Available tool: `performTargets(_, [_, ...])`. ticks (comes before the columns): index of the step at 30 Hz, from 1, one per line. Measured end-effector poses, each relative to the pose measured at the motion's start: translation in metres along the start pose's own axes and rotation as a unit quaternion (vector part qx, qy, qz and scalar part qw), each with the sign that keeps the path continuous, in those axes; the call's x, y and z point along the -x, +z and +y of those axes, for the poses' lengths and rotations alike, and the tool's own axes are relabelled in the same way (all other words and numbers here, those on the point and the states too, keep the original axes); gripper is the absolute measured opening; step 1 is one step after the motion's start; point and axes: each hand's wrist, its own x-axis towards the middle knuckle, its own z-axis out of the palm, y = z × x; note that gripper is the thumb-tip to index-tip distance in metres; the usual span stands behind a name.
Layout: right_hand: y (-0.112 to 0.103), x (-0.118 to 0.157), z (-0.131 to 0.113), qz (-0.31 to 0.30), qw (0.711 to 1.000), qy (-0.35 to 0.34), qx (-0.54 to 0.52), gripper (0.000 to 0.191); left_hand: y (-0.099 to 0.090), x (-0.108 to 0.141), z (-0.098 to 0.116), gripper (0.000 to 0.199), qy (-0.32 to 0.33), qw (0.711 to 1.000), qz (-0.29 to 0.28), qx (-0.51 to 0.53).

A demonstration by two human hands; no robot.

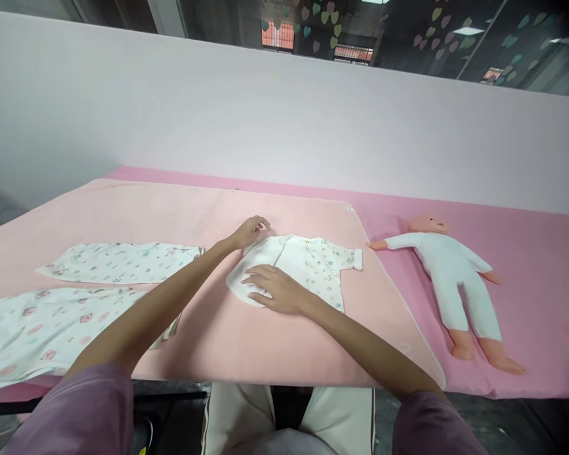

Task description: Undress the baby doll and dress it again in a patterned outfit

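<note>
A small white baby shirt with a fine print (320, 262) lies spread on the light pink mat (275, 354), its plain inner side showing at the left. My right hand (279, 289) rests palm down on the shirt's lower left part, fingers spread. At the shirt's upper left edge is my left hand (251, 232), fingers apart and slightly bent, with nothing visibly held. Whether it touches the cloth is hard to tell. The shirt's right sleeve lies stretched out, while the left one is not visible.
Left of the shirt lie two printed white garments, one farther back (118, 262) and one nearer (61, 322), partly behind my left arm. A doll in white clothing (448, 262) lies on the darker pink cover (545, 284) at the right. A white wall (284, 120) stands behind.
</note>
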Motion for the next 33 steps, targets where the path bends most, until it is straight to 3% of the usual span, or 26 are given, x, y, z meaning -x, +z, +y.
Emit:
performTargets(4, [0.019, 0.02, 0.013, -0.069, 0.997, -0.011, 0.044, 0.057, 0.02, 0.03, 0.003, 0.051, 0.032, 0.993, -0.04, -0.104])
performTargets(8, [0.022, 0.029, 0.005, -0.088, 0.995, -0.011, 0.053, 0.063, 0.038, 0.041, 0.015, 0.056, 0.003, 0.98, -0.05, -0.193])
performTargets(12, [0.006, 0.049, -0.016, -0.041, 0.996, 0.012, 0.082, 0.056, 0.04, 0.035, 0.031, 0.051, 0.005, 0.974, 0.011, -0.228])
performTargets(14, [-0.003, 0.069, -0.022, 0.02, 0.991, 0.076, 0.107, 0.046, 0.044, 0.031, 0.045, 0.047, 0.01, 0.976, 0.04, -0.214])
performTargets(17, [-0.012, 0.099, -0.015, 0.074, 0.954, 0.227, 0.179, 0.035, 0.062, 0.019, 0.075, 0.044, 0.029, 0.984, 0.021, -0.172])
performTargets(20, [-0.011, 0.111, 0.002, 0.04, 0.912, 0.331, 0.24, 0.038, 0.088, -0.008, 0.101, 0.045, -0.004, 0.99, -0.045, -0.133])
performTargets(23, [-0.01, 0.106, 0.012, -0.006, 0.907, 0.344, 0.241, 0.029, 0.106, -0.042, 0.111, 0.041, -0.082, 0.983, -0.116, -0.118])
performTargets(26, [-0.018, 0.098, 0.01, -0.017, 0.925, 0.315, 0.214, 0.014, 0.11, -0.07, 0.111, 0.033, -0.108, 0.974, -0.174, -0.101])
performTargets(29, [-0.042, 0.111, 0.006, 0.046, 0.94, 0.309, 0.139, 0.012, 0.109, -0.085, 0.116, 0.038, -0.113, 0.974, -0.186, -0.056])
performTargets(33, [-0.081, 0.174, 0.015, 0.161, 0.914, 0.36, 0.093, 0.023, 0.11, -0.086, 0.131, 0.058, -0.07, 0.986, -0.151, 0.02])
